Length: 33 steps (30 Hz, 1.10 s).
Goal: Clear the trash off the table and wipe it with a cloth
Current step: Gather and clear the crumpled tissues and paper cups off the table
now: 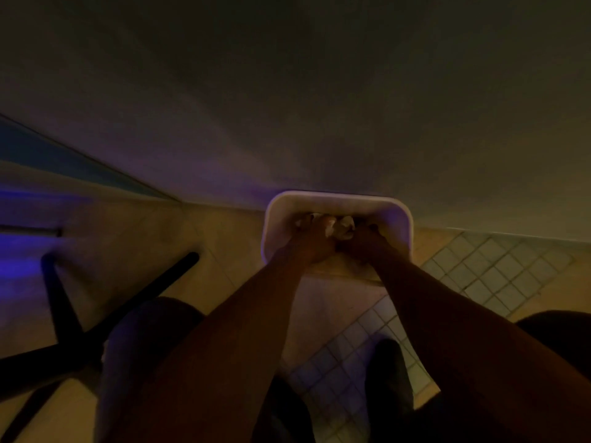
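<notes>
A white rectangular trash bin (pixel 335 203) stands on the floor against the wall. Both of my arms reach down into its mouth. My left hand (pixel 315 239) and my right hand (pixel 363 243) sit side by side inside the bin, each with fingers curled round pale crumpled paper trash (pixel 342 225). The light is dim and the fingers are hard to make out. The table and the cloth are out of view.
A plain wall (pixel 319 107) fills the upper half. Dark chair legs (pixel 128 302) cross the tiled floor at lower left. Small square tiles (pixel 499 266) cover the floor at right. My dark shoes (pixel 388 369) stand below the bin.
</notes>
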Motion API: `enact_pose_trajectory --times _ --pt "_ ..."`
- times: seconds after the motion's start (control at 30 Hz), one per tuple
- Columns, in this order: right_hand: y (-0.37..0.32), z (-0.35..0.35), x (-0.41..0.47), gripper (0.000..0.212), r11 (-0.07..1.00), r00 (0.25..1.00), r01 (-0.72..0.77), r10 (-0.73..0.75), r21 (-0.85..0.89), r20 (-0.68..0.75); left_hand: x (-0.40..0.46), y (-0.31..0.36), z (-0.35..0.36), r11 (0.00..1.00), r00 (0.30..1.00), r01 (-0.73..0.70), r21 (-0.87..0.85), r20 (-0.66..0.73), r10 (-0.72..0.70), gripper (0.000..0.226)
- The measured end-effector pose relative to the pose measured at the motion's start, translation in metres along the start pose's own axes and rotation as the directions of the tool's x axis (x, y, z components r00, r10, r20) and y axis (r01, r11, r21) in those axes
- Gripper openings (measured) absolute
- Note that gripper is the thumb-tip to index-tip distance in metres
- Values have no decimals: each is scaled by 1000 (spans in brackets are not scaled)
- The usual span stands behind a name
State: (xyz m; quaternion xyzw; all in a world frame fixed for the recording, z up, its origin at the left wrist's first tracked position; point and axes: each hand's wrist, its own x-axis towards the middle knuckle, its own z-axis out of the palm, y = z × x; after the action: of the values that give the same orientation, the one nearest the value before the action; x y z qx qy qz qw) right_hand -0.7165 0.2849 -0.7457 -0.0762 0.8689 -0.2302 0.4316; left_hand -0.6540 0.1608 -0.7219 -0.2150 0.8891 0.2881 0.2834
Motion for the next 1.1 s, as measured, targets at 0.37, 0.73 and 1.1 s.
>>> enact_pose_trajectory --times 0.37,0.73,1.1 --pt "-62 -93 -134 88 990 996 82 -85 -113 -24 -124 44 -87 989 992 54 -141 -103 -69 73" --pt "-153 -199 -356 54 992 993 117 -115 41 -37 -334 150 -202 961 984 38 -275 -156 -84 71" --pt "-247 -250 -520 52 953 953 290 -280 86 -112 -505 183 -316 918 940 -96 -386 -337 -43 64"
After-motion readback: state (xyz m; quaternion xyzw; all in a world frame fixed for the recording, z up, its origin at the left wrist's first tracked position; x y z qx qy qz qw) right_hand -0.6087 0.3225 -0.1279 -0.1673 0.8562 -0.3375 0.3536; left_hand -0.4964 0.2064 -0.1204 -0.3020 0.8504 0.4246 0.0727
